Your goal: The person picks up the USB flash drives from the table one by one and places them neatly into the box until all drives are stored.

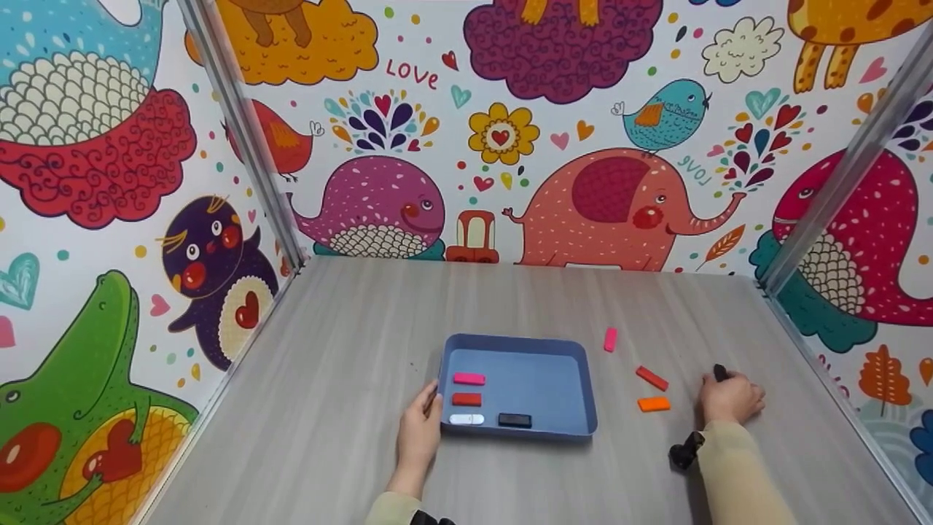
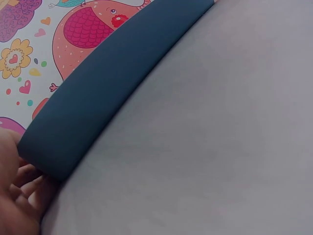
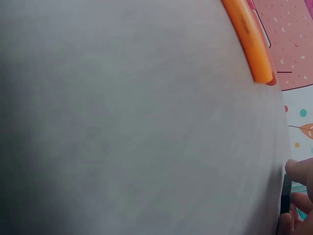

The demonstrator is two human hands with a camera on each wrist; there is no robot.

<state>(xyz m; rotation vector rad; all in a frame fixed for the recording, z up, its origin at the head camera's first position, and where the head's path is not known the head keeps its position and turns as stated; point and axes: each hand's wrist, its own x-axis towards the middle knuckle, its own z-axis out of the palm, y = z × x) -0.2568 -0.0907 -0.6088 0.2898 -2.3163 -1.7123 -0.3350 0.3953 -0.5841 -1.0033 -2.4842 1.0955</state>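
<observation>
We log the blue tray [image 1: 517, 437] as our landmark; it sits on the grey table [image 1: 350, 343]. We see the left hand [image 1: 420, 430] at the tray's left wall, thumb at the rim and fingers curled against the outside, gripping it near the front corner. We find the right hand [image 1: 731, 398] well to the right of the tray, fingers bent, pinching a dark piece [image 1: 720, 372] between thumb and fingers; most of that piece is hidden by the hand.

Inside the tray, along its left side from far to near, we count a pink piece [image 1: 469, 379], a red piece [image 1: 466, 399] and a white piece [image 1: 466, 419]. A black piece [image 1: 514, 421] lies right of the white one, by the tray's near wall.

Right of the tray, on the table, we note a second pink piece [image 1: 610, 340] just beside its far corner, then a second red piece [image 1: 652, 378] and, nearer us, an orange piece [image 1: 654, 404]. Printed panels [image 1: 503, 197] stand beyond the tray.
</observation>
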